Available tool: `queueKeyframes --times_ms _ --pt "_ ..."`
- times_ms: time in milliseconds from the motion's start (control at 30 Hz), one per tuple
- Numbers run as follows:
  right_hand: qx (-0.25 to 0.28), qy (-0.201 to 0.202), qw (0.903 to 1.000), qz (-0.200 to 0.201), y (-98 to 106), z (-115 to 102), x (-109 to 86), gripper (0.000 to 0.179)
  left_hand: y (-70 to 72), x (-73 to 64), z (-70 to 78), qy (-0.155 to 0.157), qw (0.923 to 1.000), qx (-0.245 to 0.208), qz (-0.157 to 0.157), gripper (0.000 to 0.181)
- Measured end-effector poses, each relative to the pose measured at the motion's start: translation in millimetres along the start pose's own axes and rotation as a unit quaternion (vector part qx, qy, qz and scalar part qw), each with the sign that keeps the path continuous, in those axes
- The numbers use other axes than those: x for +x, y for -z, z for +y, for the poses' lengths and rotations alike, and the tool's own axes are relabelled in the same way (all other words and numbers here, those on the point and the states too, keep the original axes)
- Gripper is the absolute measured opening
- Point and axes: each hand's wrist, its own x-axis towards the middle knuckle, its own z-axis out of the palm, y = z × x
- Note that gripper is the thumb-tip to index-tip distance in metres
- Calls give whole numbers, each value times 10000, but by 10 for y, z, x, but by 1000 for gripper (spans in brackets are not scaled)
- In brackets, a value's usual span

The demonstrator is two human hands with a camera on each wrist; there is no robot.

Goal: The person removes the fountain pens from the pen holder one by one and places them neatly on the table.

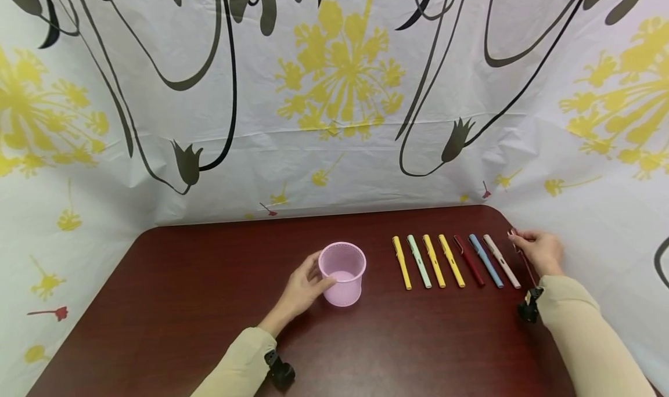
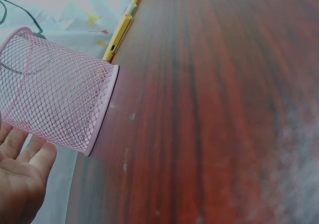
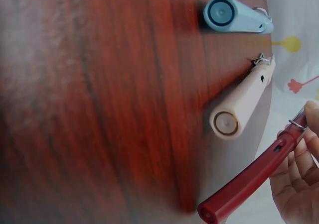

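Note:
A pink mesh pen cup point(image 1: 343, 295) stands upright on the dark wooden table, its opening facing up. My left hand point(image 1: 303, 287) holds it from the left, thumb at the near side and fingers round the back. At the table's right edge, my right hand point(image 1: 543, 252) pinches a dark red pen point(image 3: 244, 184) near its clip end. That pen is tilted, and the right wrist view shows its near end close to the tabletop; whether they touch, I cannot tell. Beside it lies a pale pink pen point(image 1: 502, 261), then a blue pen point(image 1: 486, 261).
Further left in the same row lie another dark red pen point(image 1: 470, 262), yellow pens point(image 1: 452, 262) and a mint green pen point(image 1: 420, 262). A white sheet point(image 1: 334, 170) with flower prints hangs behind and beside the table point(image 1: 209, 304).

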Motion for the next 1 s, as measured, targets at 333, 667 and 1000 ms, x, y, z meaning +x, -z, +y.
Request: queueKeyframes --times_ms 333,667,1000 --pt "-82 -108 9994 -324 -119 -13 38 34 8 -4 -6 -29 10000 -29 -47 60" --pt "-84 -255 9986 -464 -188 -37 88 36 9 4 -7 -16 10000 -38 -35 60" --pt "-116 -456 9969 -636 -184 -47 69 38 7 -2 -21 -123 9999 -53 -48 59"
